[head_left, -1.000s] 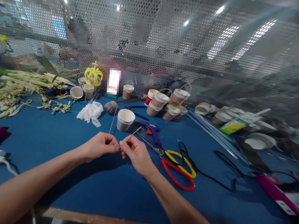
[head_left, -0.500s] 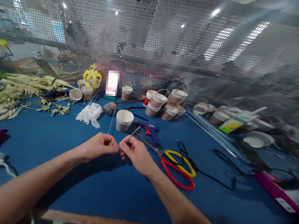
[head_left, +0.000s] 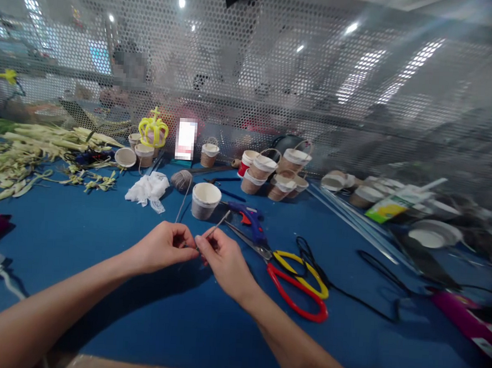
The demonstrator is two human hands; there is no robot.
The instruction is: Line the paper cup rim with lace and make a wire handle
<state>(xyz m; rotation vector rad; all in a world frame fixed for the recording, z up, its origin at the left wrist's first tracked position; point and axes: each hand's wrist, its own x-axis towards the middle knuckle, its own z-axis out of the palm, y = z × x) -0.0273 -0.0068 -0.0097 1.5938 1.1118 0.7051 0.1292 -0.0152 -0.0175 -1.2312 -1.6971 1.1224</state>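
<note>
Grey-brown yarn (head_left: 183,202) runs from a ball of yarn (head_left: 182,180) down to my left hand (head_left: 167,247), which pinches it between thumb and fingers. My right hand (head_left: 221,257) touches the left one and is closed on a thin twisted length of the same yarn; its end sticks up past the fingers toward the cup. Just beyond the hands stands a pale paper cup (head_left: 205,201). Scissors (head_left: 292,275) with red and yellow handles lie open to the right, beside a blue glue gun (head_left: 250,220). The fingertips partly hide the yarn.
Small twine-wrapped baskets (head_left: 263,171) stand along the perforated metal screen (head_left: 220,55). Dried husks (head_left: 35,149) and a crumpled white tissue (head_left: 148,190) lie to the left. A yellow crown (head_left: 153,131) sits behind. Clear glue sticks (head_left: 352,221), a black cord (head_left: 359,302) and a purple box (head_left: 466,319) occupy the right.
Both hands stay together at nearly the same place, the fingers shifting slightly on the yarn. The whole view has shifted a little.
</note>
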